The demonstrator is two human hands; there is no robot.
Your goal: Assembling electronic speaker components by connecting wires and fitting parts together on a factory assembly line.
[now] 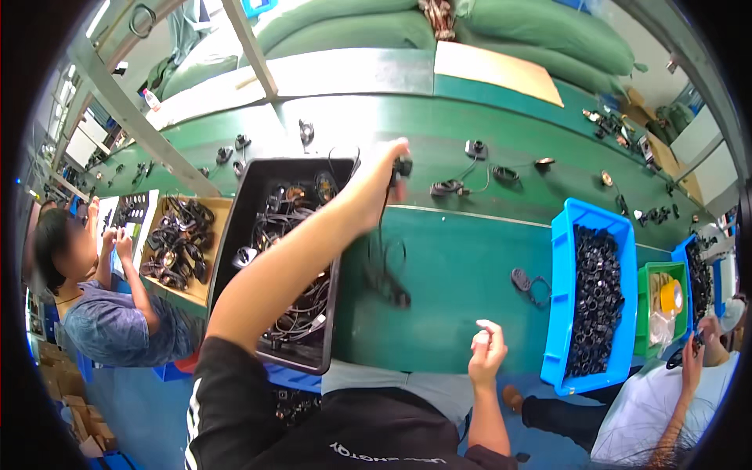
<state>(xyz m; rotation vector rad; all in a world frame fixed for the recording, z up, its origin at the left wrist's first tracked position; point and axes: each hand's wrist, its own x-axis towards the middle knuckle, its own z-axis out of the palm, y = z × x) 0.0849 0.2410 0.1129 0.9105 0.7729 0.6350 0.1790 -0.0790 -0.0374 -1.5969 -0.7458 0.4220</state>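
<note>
My left hand (pixel 385 174) reaches far out over the green bench, closed round a small black device (pixel 402 166). Its dark cord hangs down to a blurred bundle (pixel 385 283) above the bench; the exact kind cannot be made out. Under my left forearm stands a black tray (pixel 334 313) of tangled black corded devices. Close to the bench's near edge, my right hand (pixel 487 352) is loosely curled with nothing visible in it and pale covers on its fingertips. Beyond it lies a small black device with a looped cord (pixel 521 280).
A blue bin (pixel 558 313) of small black parts stands to the right, beside a green bin (pixel 642 345) with yellow tape. Several corded devices (pixel 448 187) lie along the far green strip (pixel 345 129). Co-workers sit left (pixel 125 329) and right (pixel 666 399); a cardboard box (pixel 205 291) of devices stands left.
</note>
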